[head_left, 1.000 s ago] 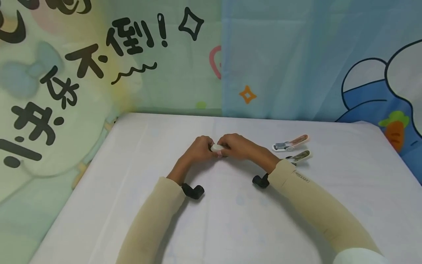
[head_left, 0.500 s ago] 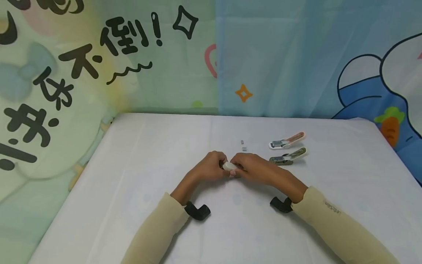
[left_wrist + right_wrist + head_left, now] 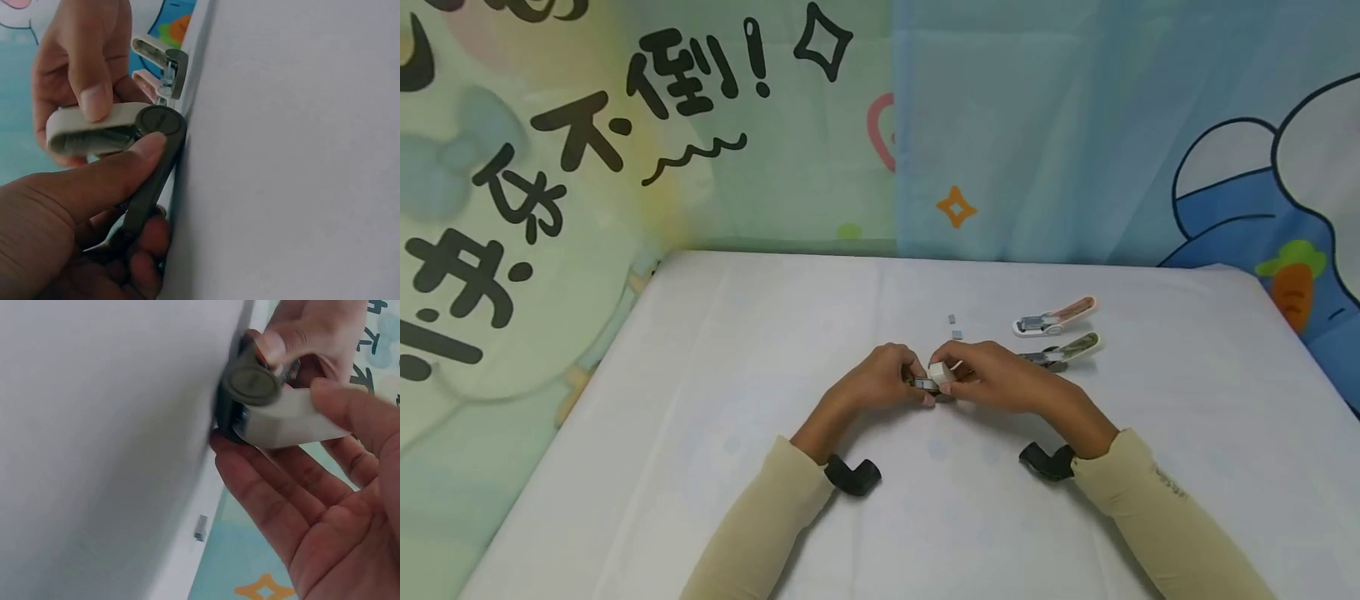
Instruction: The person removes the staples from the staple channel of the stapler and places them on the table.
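Between both hands is a small stapler (image 3: 161, 120) with a dark green base, a round pivot cap and a white upper arm (image 3: 290, 422). It stands unfolded, the upper arm swung away from the base. My left hand (image 3: 883, 379) grips the base, thumb near the pivot in the left wrist view. The white arm is pinched by my right hand (image 3: 996, 377), its thumb on one side. Fingers hide part of the stapler's metal inside.
Right of my right hand lie two more unfolded staplers, one pinkish (image 3: 1056, 317) and one green (image 3: 1063, 352). Beyond the hands are two small grey pieces, like staple strips (image 3: 957, 335), on the white tabletop (image 3: 760, 333). Printed curtains hang behind.
Both hands have come nearer the body and slightly right with the stapler. Its white arm has swung up from the base, exposing metal. The grey pieces came into sight.
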Tool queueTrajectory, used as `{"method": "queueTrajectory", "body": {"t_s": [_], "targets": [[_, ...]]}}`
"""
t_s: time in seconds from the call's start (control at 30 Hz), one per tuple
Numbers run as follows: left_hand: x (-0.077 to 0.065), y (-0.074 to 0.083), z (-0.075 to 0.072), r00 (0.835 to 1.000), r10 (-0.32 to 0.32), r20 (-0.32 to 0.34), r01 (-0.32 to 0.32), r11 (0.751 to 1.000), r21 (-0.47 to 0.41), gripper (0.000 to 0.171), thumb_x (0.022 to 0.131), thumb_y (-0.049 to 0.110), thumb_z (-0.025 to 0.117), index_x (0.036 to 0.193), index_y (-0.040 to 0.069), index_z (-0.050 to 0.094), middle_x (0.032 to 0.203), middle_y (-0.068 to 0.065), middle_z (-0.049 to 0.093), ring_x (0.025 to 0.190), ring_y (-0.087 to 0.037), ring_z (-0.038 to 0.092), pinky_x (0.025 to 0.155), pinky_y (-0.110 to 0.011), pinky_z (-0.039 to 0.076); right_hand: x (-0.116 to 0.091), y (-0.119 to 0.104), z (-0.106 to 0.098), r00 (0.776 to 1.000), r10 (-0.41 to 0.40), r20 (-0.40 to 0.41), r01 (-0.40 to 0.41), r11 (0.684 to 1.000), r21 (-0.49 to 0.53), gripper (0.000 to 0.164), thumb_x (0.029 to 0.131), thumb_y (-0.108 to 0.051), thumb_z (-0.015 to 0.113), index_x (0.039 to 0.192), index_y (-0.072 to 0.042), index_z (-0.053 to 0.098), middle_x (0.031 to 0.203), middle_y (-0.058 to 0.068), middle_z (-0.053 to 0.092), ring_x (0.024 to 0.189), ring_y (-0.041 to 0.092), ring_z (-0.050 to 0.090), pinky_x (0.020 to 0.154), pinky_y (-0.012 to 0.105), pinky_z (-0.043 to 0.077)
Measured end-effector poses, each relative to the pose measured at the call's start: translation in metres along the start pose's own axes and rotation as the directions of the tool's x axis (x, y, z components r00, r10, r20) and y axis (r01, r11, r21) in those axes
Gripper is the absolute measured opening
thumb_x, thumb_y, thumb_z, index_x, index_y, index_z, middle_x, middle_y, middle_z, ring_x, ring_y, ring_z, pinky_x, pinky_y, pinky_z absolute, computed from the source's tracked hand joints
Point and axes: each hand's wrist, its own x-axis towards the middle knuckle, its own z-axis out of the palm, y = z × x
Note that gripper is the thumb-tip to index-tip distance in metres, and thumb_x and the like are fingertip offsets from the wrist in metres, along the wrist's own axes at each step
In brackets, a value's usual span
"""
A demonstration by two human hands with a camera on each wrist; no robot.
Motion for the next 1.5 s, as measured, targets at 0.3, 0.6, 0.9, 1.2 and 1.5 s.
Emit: {"method": "queueTrajectory", "body": {"t_s": [0.3,0.6,0.9,1.2,1.5], "targets": [[0.002,0.002,0.001,0.999,-0.022,0.044,0.024,0.999,-0.035,0.024,0.074,0.01,0.086,0.091,0.005,0.07,0.089,0.0,0.061,0.074,-0.014,0.055,0.066,-0.025,0.045,-0.015,-0.001,-0.02,0.981,0.191,0.021,-0.182,0.959,-0.217,0.018,0.083,-0.01,0.074,0.096,-0.014,0.063,0.086,-0.004,0.064,0.065,0.011,0.049,0.064,0.034,0.043],[-0.002,-0.004,-0.006,0.996,-0.016,0.09,0.022,0.997,-0.067,0.029,0.075,0.01,0.086,0.099,0.005,0.069,0.088,0.001,0.064,0.075,-0.014,0.057,0.068,-0.025,0.046,-0.013,0.001,-0.02,0.983,0.182,0.027,-0.168,0.95,-0.264,0.016,0.082,-0.01,0.077,0.094,-0.012,0.067,0.088,-0.004,0.066,0.072,0.008,0.055,0.068,0.033,0.047],[-0.002,-0.009,-0.004,0.998,0.044,0.055,-0.037,0.992,-0.121,0.025,0.074,0.009,0.086,0.094,0.006,0.071,0.086,0.0,0.065,0.071,-0.013,0.059,0.065,-0.026,0.047,-0.014,-0.022,-0.028,0.985,0.172,-0.021,-0.167,0.905,-0.392,0.012,0.083,-0.017,0.079,0.094,-0.014,0.075,0.098,-0.002,0.066,0.097,0.02,0.056,0.08,0.04,0.048],[-0.001,-0.006,0.003,0.997,0.07,0.04,-0.065,0.991,-0.119,0.026,0.071,0.008,0.088,0.091,0.004,0.072,0.087,0.0,0.063,0.072,-0.012,0.059,0.064,-0.024,0.047,-0.004,-0.032,-0.001,0.999,0.037,0.008,-0.034,0.982,-0.187,0.009,0.092,-0.005,0.065,0.092,-0.01,0.073,0.088,-0.007,0.065,0.079,0.008,0.054,0.07,0.029,0.046],[-0.002,0.006,0.009,0.993,0.114,0.021,-0.112,0.99,-0.083,0.024,0.073,0.008,0.087,0.092,0.004,0.072,0.087,0.0,0.061,0.07,-0.011,0.057,0.062,-0.023,0.046,0.0,-0.023,0.007,0.984,0.178,0.019,-0.175,0.977,-0.119,0.009,0.091,-0.007,0.067,0.086,-0.008,0.074,0.078,-0.007,0.064,0.068,0.009,0.051,0.062,0.027,0.043]]}}
